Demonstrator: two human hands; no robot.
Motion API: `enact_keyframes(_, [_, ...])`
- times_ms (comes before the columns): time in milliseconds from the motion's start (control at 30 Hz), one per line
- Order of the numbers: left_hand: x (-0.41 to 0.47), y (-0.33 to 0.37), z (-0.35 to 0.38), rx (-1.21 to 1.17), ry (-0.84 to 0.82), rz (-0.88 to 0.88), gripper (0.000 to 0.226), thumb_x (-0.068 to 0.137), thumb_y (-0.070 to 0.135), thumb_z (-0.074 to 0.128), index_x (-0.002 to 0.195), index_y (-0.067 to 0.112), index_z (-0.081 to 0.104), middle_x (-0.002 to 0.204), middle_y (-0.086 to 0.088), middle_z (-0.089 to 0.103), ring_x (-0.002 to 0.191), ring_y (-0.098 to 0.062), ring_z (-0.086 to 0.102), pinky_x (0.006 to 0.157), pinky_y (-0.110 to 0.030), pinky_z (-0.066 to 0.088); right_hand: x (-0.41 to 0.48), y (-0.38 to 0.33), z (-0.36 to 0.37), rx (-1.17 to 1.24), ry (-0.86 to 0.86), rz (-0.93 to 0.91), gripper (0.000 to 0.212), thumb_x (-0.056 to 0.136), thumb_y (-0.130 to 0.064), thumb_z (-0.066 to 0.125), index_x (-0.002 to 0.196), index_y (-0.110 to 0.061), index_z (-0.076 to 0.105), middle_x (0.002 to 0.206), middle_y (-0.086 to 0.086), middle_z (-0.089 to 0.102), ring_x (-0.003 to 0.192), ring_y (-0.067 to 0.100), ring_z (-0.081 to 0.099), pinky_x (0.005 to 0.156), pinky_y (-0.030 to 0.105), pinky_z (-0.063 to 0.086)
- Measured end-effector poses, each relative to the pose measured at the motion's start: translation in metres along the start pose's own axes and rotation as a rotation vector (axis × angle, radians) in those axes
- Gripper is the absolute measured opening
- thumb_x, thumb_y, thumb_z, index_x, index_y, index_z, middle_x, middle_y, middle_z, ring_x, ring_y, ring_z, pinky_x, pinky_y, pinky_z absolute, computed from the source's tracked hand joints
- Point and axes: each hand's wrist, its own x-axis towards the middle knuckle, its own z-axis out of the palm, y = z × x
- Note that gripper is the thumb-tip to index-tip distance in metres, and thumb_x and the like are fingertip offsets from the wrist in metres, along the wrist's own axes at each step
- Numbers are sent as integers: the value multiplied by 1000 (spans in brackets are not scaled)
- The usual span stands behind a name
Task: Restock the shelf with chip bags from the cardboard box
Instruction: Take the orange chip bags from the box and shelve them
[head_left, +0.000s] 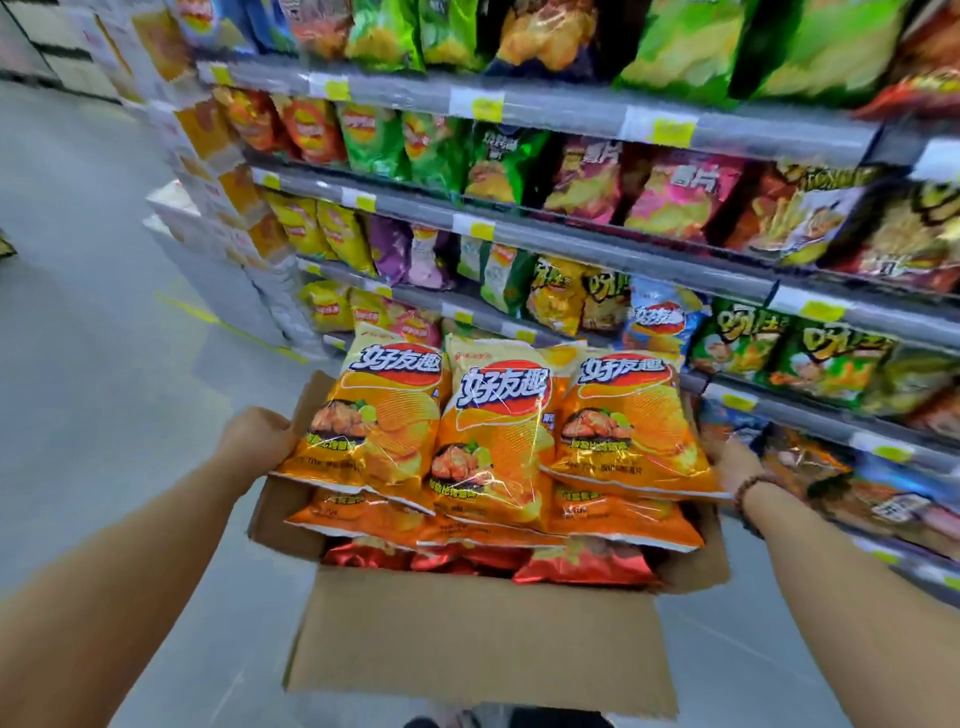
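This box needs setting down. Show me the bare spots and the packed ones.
Bare: the grey floor left of the cardboard box, out to the stacked cartons. Packed: every shelf tier on the right shows bags edge to edge, and orange chip bags fill the box.

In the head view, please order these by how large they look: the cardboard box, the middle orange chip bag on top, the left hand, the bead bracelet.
1. cardboard box, though its front flap is nearest the camera, which enlarges it
2. middle orange chip bag
3. left hand
4. bead bracelet
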Motion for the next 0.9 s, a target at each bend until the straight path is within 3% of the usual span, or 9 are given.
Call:
enact_keyframes(167, [62, 53, 41, 63, -145, 124, 30, 79, 15, 56, 51, 10, 46, 55, -15, 40, 58, -26, 41, 52, -29, 28, 18, 27, 5, 126, 93, 187, 22, 89, -5, 60, 106, 6, 68, 117, 28, 64, 113, 37, 58, 87, 37, 42])
enact_keyframes(233, [79, 73, 66, 83, -170, 131, 34, 80, 11, 56, 49, 10, 43, 54, -14, 38, 59, -26, 40, 53, -29, 28, 33, 41, 9, 123, 69, 222, 22, 89, -2, 58, 108, 6, 67, 117, 25, 65, 113, 35, 58, 80, 33, 39])
enact_keyframes(300, [93, 90, 90, 88, -189, 123, 38, 80, 11, 56, 45, 10, 40, 51, -12, 36, 60, -27, 41, 55, -30, 29, 48, 50, 9, 130, 69, 245, 26, 90, -3, 56, 114, 3, 65, 120, 23, 64, 115, 35, 57, 84, 33, 41])
enact_keyframes(367, [109, 105, 115, 117, -197, 117, 39, 86, 7, 56, 48, 6, 47, 54, -15, 44, 64, -29, 47, 59, -29, 32, 66, 60, 13, 143, 62, 283, 27, 92, -4, 54, 116, 3, 64, 124, 24, 62, 117, 34, 56, 89, 33, 42])
enact_keyframes(500, [134, 122, 163, 139, -204, 85, 29, 89, 6, 55, 60, 5, 60, 65, -16, 53, 68, -27, 49, 65, -29, 36, 92, 78, 31, 213, 20, 373, 24, 91, -3, 55, 112, 6, 65, 119, 26, 64, 114, 29, 57, 86, 33, 41])
enact_keyframes(600, [153, 125, 204, 167, -229, 98, 20, 86, 3, 56, 71, -1, 68, 70, -20, 54, 68, -26, 49, 58, -30, 36, 115, 96, 55, 239, -18, 402, 27, 84, -9, 65, 106, 6, 68, 111, 26, 67, 112, 36, 59, 78, 31, 38])
enact_keyframes(700, [173, 119, 247, 151, -264, 101, 19, 76, 4, 55, 66, -7, 67, 63, -24, 55, 65, -27, 54, 52, -27, 31, 146, 111, 86, 281, -13, 421, 43, 73, -23, 65, 106, 5, 69, 113, 28, 66, 114, 28, 57, 80, 32, 38])
enact_keyframes(800, [195, 109, 291, 161, -299, 85, 16, 75, 0, 54, 64, -6, 65, 59, -21, 54, 62, -27, 52, 55, -26, 33, 184, 126, 118, 266, -19, 433, 26, 86, -3, 64, 109, 8, 67, 118, 31, 62, 117, 29, 55, 90, 37, 41])
enact_keyframes(900, [219, 101, 334, 145, -290, 64, 22, 80, -6, 52, 61, 0, 61, 58, -18, 47, 60, -25, 47, 51, -25, 27, 219, 142, 151, 314, -14, 447, 24, 88, 1, 59, 109, 11, 66, 120, 32, 61, 105, 17, 49, 83, 31, 36])
